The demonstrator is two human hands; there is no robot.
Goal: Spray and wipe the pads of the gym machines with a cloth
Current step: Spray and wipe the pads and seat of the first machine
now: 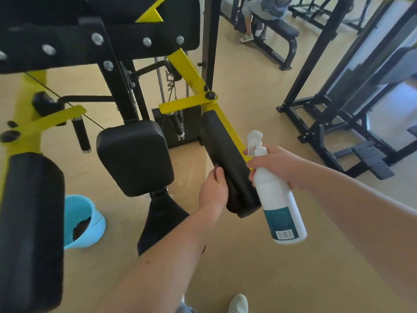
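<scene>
The fingers (218,175) of the left hand (213,190) are curled over the near edge of the long black pad (225,152). A dark cloth (231,199) appears to be gripped under them, against the pad's side. Cloth and pad are almost the same colour, so how much cloth is held cannot be told.

Just to the right of those fingers, the spray bottle (279,208) is held by the right hand (279,163). That hand is wrapped round the bottle's neck, with one finger at the trigger. The nozzle sits just beside the pad's far edge, above the left fingers.

Several risks can be judged from here:

- **Missed spray:** with the nozzle so near and tilted, the spray could land on the left hand or go past the pad.
- **Wet floor:** the glossy floor (259,267) below the fingers could be wetted and made slippery.
- **Moving pad:** the pad is carried on a yellow arm (228,123) that seems pivoted above the fingers. A hard wipe could swing it away, and the cloth could then be dropped.
- **Slipping bottle:** the bottle is held high on its neck, so it could slide if the grip is wetted.

Left of the fingers stands a seat pad (135,154). Further left are a blue bucket (99,222) and another long pad (31,211). Well beyond, a person sits on a bench (284,30).
</scene>
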